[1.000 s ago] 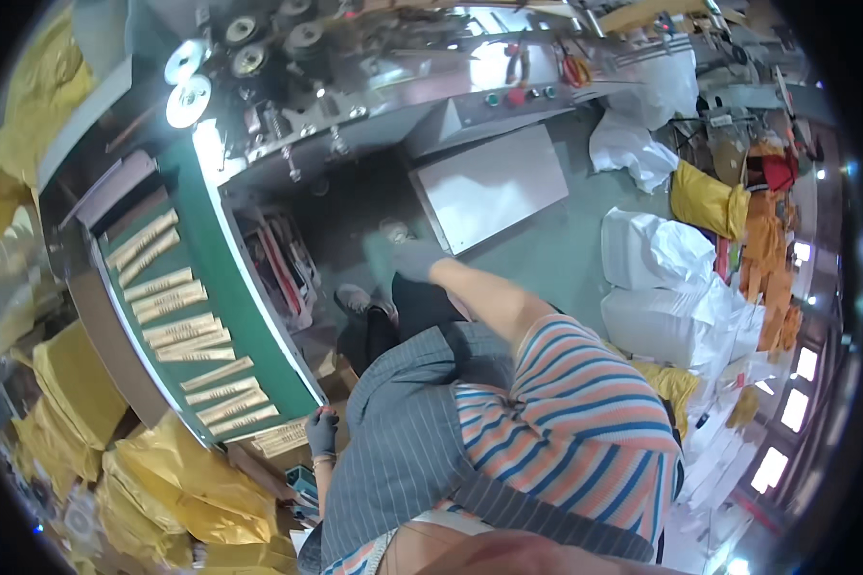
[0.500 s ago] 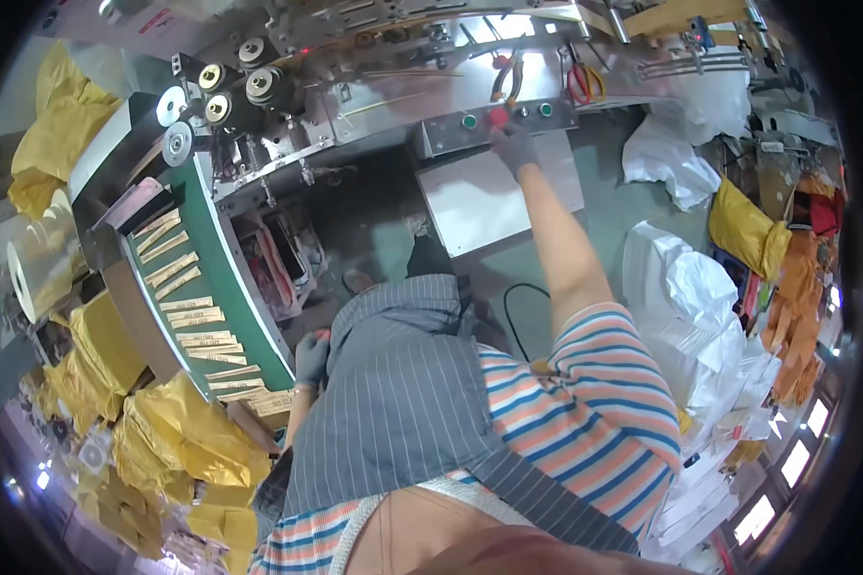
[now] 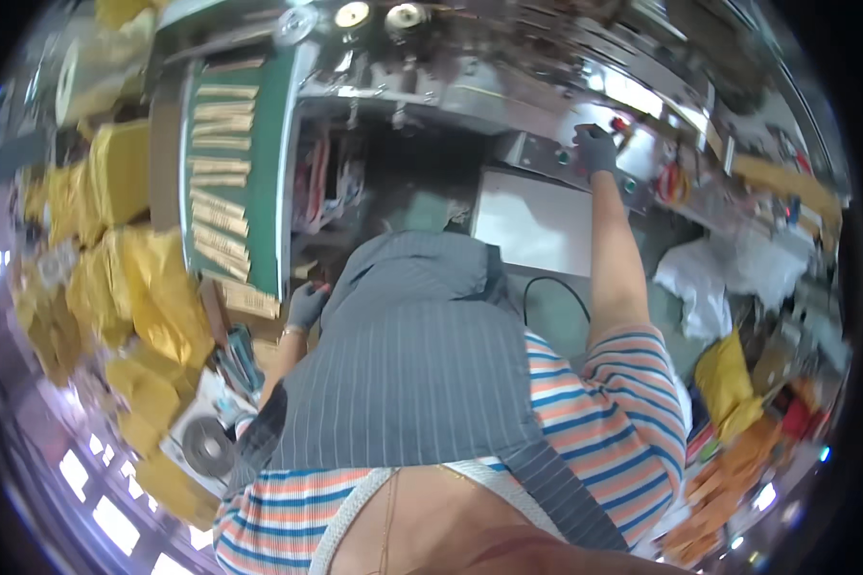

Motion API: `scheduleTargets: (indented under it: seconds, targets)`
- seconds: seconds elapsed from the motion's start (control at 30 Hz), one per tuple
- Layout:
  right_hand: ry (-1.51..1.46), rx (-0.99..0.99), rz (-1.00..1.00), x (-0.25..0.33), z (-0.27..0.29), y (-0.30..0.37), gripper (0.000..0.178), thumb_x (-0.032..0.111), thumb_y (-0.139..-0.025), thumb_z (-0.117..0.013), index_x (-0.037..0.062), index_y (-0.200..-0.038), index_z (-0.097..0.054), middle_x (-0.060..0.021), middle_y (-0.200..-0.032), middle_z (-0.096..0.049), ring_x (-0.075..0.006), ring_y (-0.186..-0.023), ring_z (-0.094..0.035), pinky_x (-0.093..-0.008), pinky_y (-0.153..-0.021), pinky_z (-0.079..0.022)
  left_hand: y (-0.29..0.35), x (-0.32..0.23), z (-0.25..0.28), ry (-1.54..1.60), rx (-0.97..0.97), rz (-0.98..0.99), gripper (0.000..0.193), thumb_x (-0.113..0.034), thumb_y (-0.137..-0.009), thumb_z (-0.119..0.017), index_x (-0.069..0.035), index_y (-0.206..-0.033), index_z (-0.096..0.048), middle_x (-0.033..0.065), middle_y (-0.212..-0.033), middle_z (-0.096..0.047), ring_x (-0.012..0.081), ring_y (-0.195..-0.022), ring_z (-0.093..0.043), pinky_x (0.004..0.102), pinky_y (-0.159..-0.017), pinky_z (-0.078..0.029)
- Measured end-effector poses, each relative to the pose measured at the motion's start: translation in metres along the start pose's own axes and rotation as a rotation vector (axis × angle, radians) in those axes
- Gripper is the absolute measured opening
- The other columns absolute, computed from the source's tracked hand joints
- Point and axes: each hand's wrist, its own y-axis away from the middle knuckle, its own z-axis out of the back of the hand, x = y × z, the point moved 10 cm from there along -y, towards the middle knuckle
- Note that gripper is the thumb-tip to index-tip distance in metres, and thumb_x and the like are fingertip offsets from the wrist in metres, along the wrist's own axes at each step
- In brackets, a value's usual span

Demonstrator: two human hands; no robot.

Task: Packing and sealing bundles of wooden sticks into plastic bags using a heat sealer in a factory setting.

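While the right hand (image 3: 596,149) reaches out to the far right, its grey-gloved fingers bend toward the left, and blur makes it impossible to tell whether they are spread or pressed together. It is over the grey control panel (image 3: 537,153), which is on the far right side along the machine's front edge, with one green button (image 3: 564,157) to the left of the hand and another green button (image 3: 630,185) to its right. I cannot tell whether the hand touches the panel.

The left hand (image 3: 307,305), also gloved in grey, is low on the left, just beside the near end of the green belt (image 3: 268,192). Its fingers appear curled, but I cannot tell whether they pinch anything.

Pale printed strips (image 3: 219,172) lie across the belt in a column from far to near, and more strips (image 3: 249,299) lie bunched beyond its near end. A white board (image 3: 532,228) is on the near side of the panel. Yellow bags (image 3: 168,287) are heaped left of the belt.
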Motion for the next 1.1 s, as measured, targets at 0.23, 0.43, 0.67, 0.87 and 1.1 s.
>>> scheduleTargets:
  seconds: [0.23,0.43,0.67,0.87,1.1]
  targets:
    - [0.032,0.574,0.103,0.083,-0.157,0.101,0.023,0.024,-0.083,-0.057,0.0034,-0.091,-0.064,-0.009,-0.072,-0.064,-0.0143,-0.064,-0.061,-0.0275,-0.064,-0.048,0.041,0.05,-0.02,0.157,-0.162,0.078,0.031,-0.026,-0.08,-0.066,0.002,-0.093,-0.065,0.0097,-0.082,-0.067,0.0138,-0.076,-0.06,0.028,-0.069,-0.047]
    - [0.16,0.739,0.395,0.1,-0.263,0.173,0.026,0.027,-0.083,-0.06,0.0044,-0.096,-0.063,-0.0081,-0.082,-0.065,-0.018,-0.072,-0.063,-0.0307,-0.07,-0.048,0.08,0.072,-0.069,0.231,-0.074,0.164,0.035,-0.029,-0.081,-0.065,0.001,-0.099,-0.063,0.0115,-0.09,-0.067,0.0147,-0.083,-0.061,0.0291,-0.074,-0.048]
    - [0.102,0.838,0.323,0.093,-0.281,0.18,0.029,0.031,-0.081,-0.059,0.0061,-0.094,-0.064,-0.0128,-0.091,-0.066,-0.0266,-0.087,-0.063,-0.0337,-0.077,-0.048,0.101,0.121,-0.071,0.123,-0.076,0.231,0.036,-0.035,-0.082,-0.063,-0.004,-0.1,-0.065,0.0134,-0.094,-0.067,0.0205,-0.086,-0.064,0.0325,-0.076,-0.048]
    - [0.132,0.728,0.319,0.032,-0.227,0.168,0.022,0.025,-0.085,-0.057,0.006,-0.095,-0.062,-0.0044,-0.079,-0.063,-0.0124,-0.068,-0.06,-0.0262,-0.057,-0.046,0.073,0.101,-0.07,0.214,-0.05,0.168,0.034,-0.031,-0.082,-0.064,-0.001,-0.099,-0.064,0.0142,-0.093,-0.067,0.0203,-0.087,-0.063,0.0317,-0.076,-0.047]
    - [0.001,0.602,-0.045,0.017,-0.174,0.162,0.021,0.028,-0.083,-0.057,0.0067,-0.083,-0.06,-0.0035,-0.07,-0.06,-0.0123,-0.059,-0.058,-0.026,-0.05,-0.043,0.044,0.062,-0.053,0.16,-0.067,0.007,0.033,-0.029,-0.081,-0.065,0.001,-0.095,-0.064,0.0124,-0.087,-0.067,0.0176,-0.081,-0.062,0.0309,-0.072,-0.047]
